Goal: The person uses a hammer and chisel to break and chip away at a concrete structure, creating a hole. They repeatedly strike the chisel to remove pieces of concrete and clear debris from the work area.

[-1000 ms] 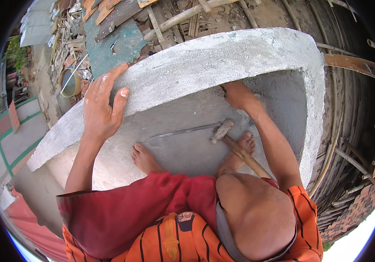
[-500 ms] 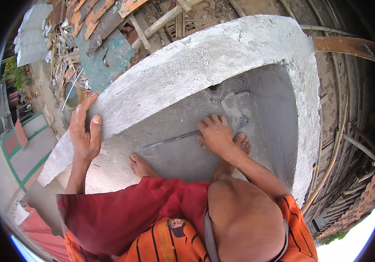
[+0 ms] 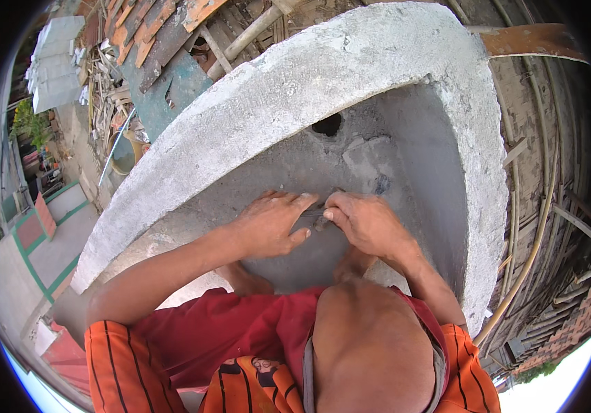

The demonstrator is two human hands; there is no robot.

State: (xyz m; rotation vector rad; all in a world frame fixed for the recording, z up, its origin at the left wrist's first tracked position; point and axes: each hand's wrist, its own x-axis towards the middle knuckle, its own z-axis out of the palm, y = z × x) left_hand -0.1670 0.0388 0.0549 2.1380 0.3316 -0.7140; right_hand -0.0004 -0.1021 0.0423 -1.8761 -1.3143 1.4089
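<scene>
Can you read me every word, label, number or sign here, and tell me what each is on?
There are none that I can read.
Orange shirt: stripes and a small printed picture, no legible words.
Thin rod between the hands: mostly covered, too small to tell.

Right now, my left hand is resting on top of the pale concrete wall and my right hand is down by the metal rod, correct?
Not quite: the head view shows your left hand down by the metal rod too, not on top of the pale concrete wall. Your right hand is there, as you said.
</scene>
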